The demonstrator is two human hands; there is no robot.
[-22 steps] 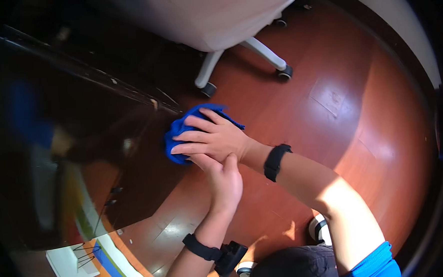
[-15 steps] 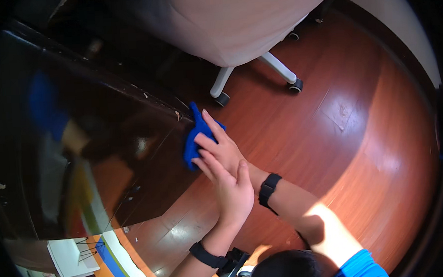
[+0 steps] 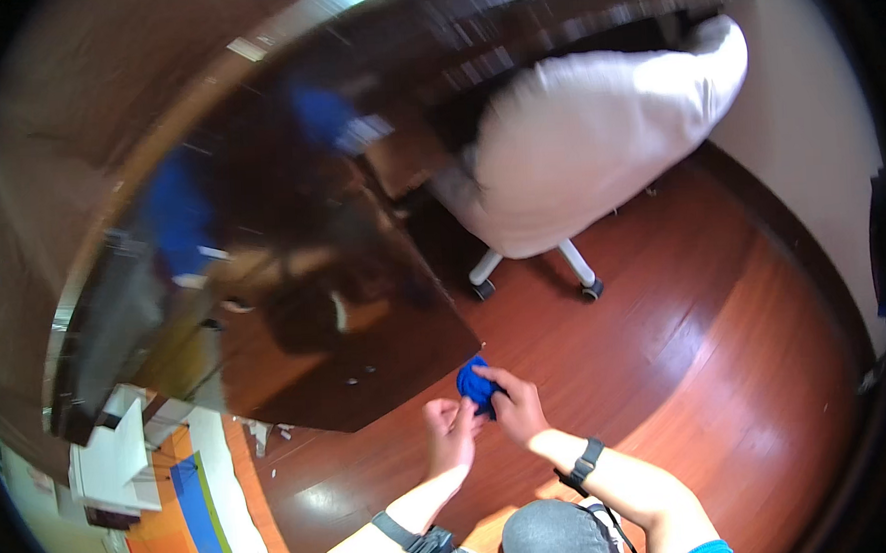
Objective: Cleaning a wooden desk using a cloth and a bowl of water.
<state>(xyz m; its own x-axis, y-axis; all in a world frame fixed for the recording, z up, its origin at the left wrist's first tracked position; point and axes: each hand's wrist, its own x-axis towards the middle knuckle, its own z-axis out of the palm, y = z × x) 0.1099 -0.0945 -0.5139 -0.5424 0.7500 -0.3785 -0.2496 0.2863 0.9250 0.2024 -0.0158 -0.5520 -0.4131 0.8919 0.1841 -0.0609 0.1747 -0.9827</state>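
A bunched blue cloth (image 3: 477, 387) is between my two hands, just off the near corner of a dark glossy panel. My right hand (image 3: 520, 409) grips it from the right, with thumb and fingers closed on it. From the left, my left hand (image 3: 450, 442) meets the cloth's lower edge with curled fingers, and its fingertips seem to pinch it. The dark glossy panel (image 3: 407, 348) belongs to a large desk and mirrors blue and brown patches. Both wrists carry black straps.
A chair with a pale cover (image 3: 587, 149) and white castor legs stands on the reddish wood floor (image 3: 618, 367), beyond my hands. To the left are a white shelf unit (image 3: 120, 459) and a striped coloured mat (image 3: 200, 510). A pale wall (image 3: 806, 137) curves along the right.
My hands have drawn back from the panel's edge with the cloth. My left hand has left my right hand's back and reached the cloth, which is now bunched. The view takes in more desk.
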